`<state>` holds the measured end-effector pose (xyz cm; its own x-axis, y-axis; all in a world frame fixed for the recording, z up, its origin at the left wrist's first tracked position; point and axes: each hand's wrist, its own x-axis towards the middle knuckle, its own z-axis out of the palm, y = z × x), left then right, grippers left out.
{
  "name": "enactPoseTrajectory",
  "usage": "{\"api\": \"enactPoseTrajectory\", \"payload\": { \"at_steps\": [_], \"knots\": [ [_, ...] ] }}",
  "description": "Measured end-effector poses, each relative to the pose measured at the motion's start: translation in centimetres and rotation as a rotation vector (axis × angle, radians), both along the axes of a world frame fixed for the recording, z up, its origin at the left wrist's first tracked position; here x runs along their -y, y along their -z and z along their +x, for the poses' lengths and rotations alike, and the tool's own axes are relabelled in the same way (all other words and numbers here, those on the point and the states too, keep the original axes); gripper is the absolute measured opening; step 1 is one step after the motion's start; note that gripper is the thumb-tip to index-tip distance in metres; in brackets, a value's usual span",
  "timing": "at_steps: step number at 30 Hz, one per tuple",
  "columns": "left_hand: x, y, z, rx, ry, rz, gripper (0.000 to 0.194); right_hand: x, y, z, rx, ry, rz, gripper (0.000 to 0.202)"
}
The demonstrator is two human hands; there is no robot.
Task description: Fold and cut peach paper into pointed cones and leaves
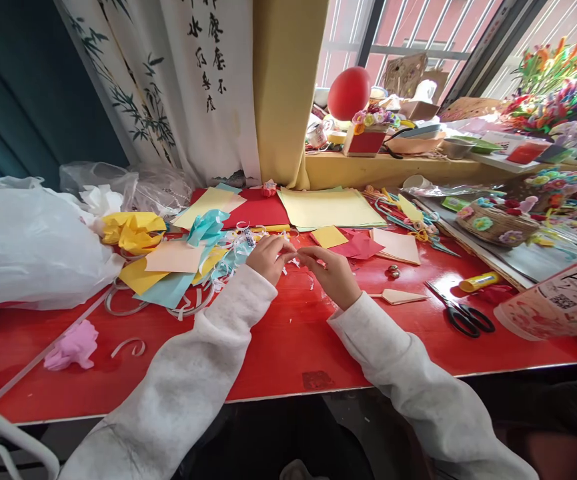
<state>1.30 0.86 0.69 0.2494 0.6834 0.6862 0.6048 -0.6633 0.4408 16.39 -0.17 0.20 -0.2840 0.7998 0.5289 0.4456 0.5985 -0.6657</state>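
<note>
Red table (288,360), glossy, pale front edge, dark below. Behind, left: blue curtain (13,87), in folds. Beside it, white hanging (235,133) with bamboo and black characters. Then yellow strip (281,80), reaching down to table. Upper right: window, dark frame (498,33), pale bars (388,49), pinkish wall (401,23) beyond. Yellow sill (338,163) beneath, crowded. Daylight from window, glare on table's right.

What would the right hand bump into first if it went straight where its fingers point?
The left hand, it seems: the right hand points toward it and they nearly touch, though depth and anything pinched between them are hard to judge.
</note>
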Motion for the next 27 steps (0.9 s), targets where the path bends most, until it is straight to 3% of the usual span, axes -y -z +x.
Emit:
{"api": "enactPoseTrajectory", "payload": {
  "at_steps": [8, 15, 21, 27],
  "knots": [
    [1.4, -0.7, 0.5, 0.145, -0.006, 0.036, 0.011, -0.2, -0.3, 0.6, -0.026, -0.043, -0.051, 0.028],
    [1.2, -1.4, 0.1, 0.318, -0.023, -0.090, 0.035, -0.3, -0.3, 1.4, -0.059, 0.034, -0.094, 0.021],
    [0.7, -0.3, 0.7, 0.040, 0.039, 0.085, 0.015, 0.1, -0.3, 1.0, -0.003, 0.008, 0.064, 0.021],
    [0.7, -0.2, 0.8, 0.030, 0.016, 0.081, 0.017, 0.4, -0.3, 1.2, 0.080, -0.039, 0.244, 0.021]
  ]
}}
